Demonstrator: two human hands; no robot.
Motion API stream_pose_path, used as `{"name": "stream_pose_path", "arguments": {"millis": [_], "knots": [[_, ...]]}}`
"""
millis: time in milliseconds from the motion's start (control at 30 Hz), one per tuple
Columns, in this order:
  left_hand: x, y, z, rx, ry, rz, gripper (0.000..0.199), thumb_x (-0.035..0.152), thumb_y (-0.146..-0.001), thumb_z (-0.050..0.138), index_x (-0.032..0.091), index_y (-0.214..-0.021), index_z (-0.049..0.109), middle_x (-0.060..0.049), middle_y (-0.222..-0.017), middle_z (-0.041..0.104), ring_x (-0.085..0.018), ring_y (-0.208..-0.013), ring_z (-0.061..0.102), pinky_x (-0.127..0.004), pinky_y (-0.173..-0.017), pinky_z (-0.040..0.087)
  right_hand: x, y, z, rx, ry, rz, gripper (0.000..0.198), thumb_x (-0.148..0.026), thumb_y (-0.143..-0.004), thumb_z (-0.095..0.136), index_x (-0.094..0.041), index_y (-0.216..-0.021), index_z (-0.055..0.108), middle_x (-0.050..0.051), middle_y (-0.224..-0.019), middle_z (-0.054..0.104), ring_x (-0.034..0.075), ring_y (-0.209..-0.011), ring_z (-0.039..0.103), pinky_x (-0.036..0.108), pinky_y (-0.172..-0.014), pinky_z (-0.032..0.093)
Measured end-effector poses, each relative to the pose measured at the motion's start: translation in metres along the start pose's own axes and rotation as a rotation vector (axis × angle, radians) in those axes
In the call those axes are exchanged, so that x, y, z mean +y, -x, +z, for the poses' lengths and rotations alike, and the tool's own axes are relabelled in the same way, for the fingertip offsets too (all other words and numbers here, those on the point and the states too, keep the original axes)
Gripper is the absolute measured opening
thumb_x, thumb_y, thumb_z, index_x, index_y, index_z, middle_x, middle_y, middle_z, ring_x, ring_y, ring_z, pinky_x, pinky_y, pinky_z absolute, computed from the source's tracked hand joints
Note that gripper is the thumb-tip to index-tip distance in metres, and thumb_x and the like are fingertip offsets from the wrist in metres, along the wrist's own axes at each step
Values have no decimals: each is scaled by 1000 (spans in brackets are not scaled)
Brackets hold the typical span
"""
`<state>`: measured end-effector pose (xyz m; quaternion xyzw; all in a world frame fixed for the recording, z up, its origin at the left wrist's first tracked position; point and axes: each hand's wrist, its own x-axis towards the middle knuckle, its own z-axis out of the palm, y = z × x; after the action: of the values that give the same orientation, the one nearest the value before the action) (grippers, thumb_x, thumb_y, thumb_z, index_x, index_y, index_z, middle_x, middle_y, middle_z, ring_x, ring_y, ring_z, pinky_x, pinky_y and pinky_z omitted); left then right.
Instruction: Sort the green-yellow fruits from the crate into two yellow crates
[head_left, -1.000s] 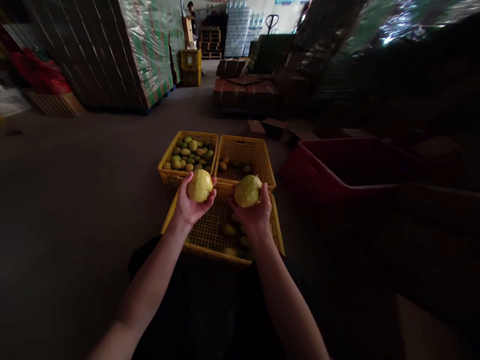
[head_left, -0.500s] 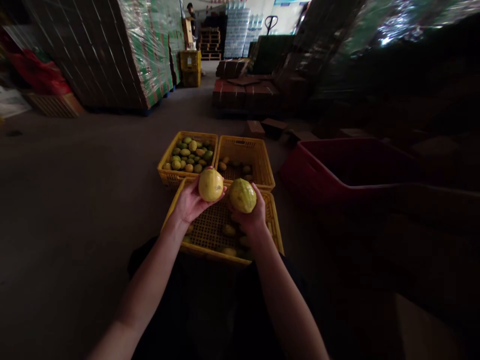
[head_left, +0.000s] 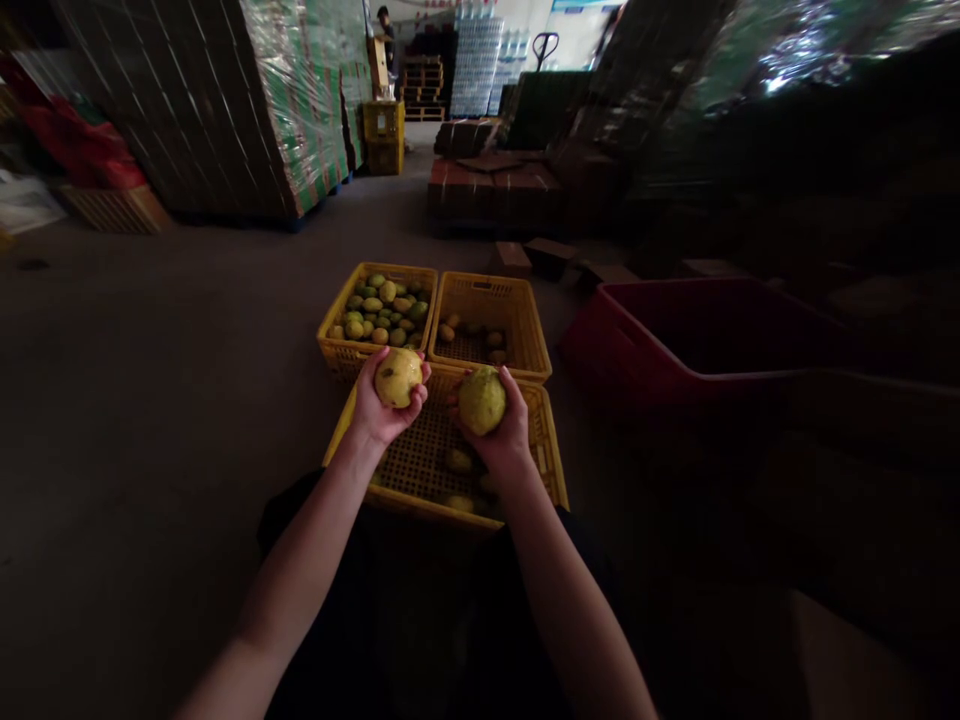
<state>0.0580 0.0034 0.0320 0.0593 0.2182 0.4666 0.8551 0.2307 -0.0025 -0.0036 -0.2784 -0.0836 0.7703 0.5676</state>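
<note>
My left hand (head_left: 380, 402) has its fingers wrapped round a yellow fruit (head_left: 399, 377) with a dark spot on its skin. A greener, faintly ribbed fruit (head_left: 481, 401) is gripped in my right hand (head_left: 508, 430). I cannot tell the exact kind of either fruit. Both are held apart from each other above the near yellow crate (head_left: 553, 458), which has a perforated floor and several fruits at its right side, partly hidden by my right hand and forearm.
Beyond stand a yellow crate (head_left: 328, 338) full of green and yellow fruits and another yellow crate (head_left: 541, 335) with a few inside. A large red bin (head_left: 645, 345) is on the right. Wrapped stacks (head_left: 304, 120) and flat cartons (head_left: 491, 190) stand farther off; a person (head_left: 385, 35) is in the background.
My left hand has moved left and turned the yellow fruit, so its dark spot now faces me. My right hand has turned the greener fruit slightly. The gap between the fruits has widened.
</note>
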Motion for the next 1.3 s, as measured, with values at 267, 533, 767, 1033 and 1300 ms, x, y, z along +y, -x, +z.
{"name": "stream_pose_path", "arguments": {"millis": [267, 533, 767, 1033, 1300], "knots": [[-2, -3, 0, -50, -112, 16, 39, 44, -89, 43, 15, -111, 57, -7, -81, 66, -12, -54, 61, -20, -44, 51, 1, -3, 0, 55, 25, -40, 23, -40, -77, 56, -17, -78, 63, 5, -64, 72, 20, -52, 67, 31, -45, 56], [-13, 3, -1, -256, -474, 267, 43, 46, -75, 57, 18, -107, 57, -6, -78, 62, -16, -51, 60, -25, -40, 46, 5, 6, 8, -70, 101, -205, 21, -36, -76, 55, -19, -85, 65, 1, -67, 72, 18, -60, 68, 31, -58, 59], [-16, 6, -12, -197, -382, 217, 45, 49, -71, 58, 20, -106, 55, -8, -83, 60, -19, -56, 62, -27, -40, 45, 4, 18, 12, -168, 146, -277, 24, -39, -75, 51, -23, -87, 64, 2, -73, 70, 21, -80, 70, 35, -68, 59], [-19, 6, -1, -239, -443, 303, 44, 50, -72, 61, 19, -103, 58, -7, -82, 62, -17, -56, 60, -25, -40, 45, 4, 15, 12, -163, 142, -215, 27, -40, -79, 52, -21, -91, 66, 3, -73, 71, 19, -70, 69, 31, -61, 57], [-8, -14, -2, 243, -42, 314, 35, 40, -86, 50, 16, -109, 60, -7, -81, 68, -19, -77, 68, -27, -62, 58, 4, -3, -1, 89, -34, -71, 13, -31, -79, 58, -19, -83, 63, 1, -69, 70, 16, -61, 67, 30, -63, 59]]}}
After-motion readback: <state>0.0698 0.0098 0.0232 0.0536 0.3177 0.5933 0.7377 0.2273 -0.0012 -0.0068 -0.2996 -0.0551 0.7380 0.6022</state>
